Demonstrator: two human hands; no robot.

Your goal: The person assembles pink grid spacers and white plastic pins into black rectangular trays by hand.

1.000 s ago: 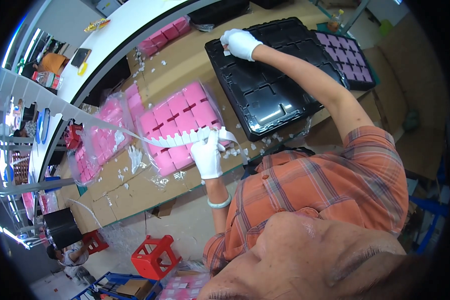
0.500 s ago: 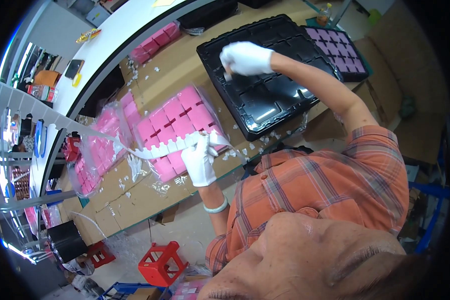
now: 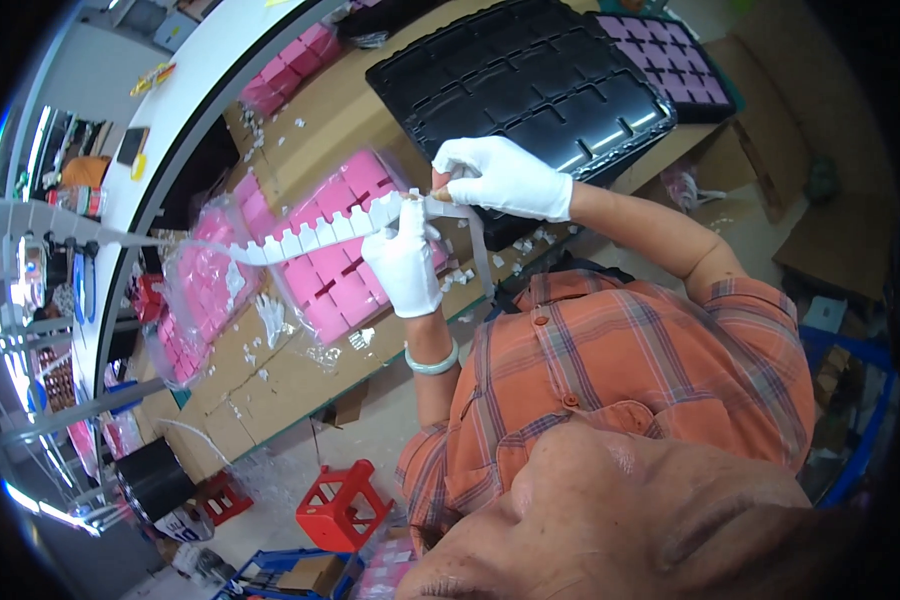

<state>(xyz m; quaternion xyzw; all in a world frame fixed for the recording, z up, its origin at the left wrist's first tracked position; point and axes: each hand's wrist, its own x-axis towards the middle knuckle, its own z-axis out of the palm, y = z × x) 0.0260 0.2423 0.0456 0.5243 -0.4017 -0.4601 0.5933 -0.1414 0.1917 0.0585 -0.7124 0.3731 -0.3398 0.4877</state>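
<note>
A long white strip of small notched labels (image 3: 315, 237) runs from the left, over the pink foam blocks, to my hands. My left hand (image 3: 403, 265), in a white glove, is closed around the strip near its right part. Close beside it, my gloved right hand (image 3: 505, 178) pinches at the strip with thumb and finger, the tips bare. Whether a single label is between them is too small to tell. Past my right hand a plain tail of backing (image 3: 478, 245) hangs down. Under the strip lies a plastic-wrapped pack of pink foam blocks (image 3: 335, 290).
A black moulded plastic tray (image 3: 520, 80) stands behind my right hand, with a tray of purple blocks (image 3: 665, 60) beyond. More wrapped pink foam (image 3: 205, 265) lies left. White scraps dot the cardboard-covered table (image 3: 235, 415). A red stool (image 3: 345, 507) stands below.
My right hand has come from above the black tray, down and left, to the strip at my left hand. My left hand keeps its grip and has risen slightly with the strip.
</note>
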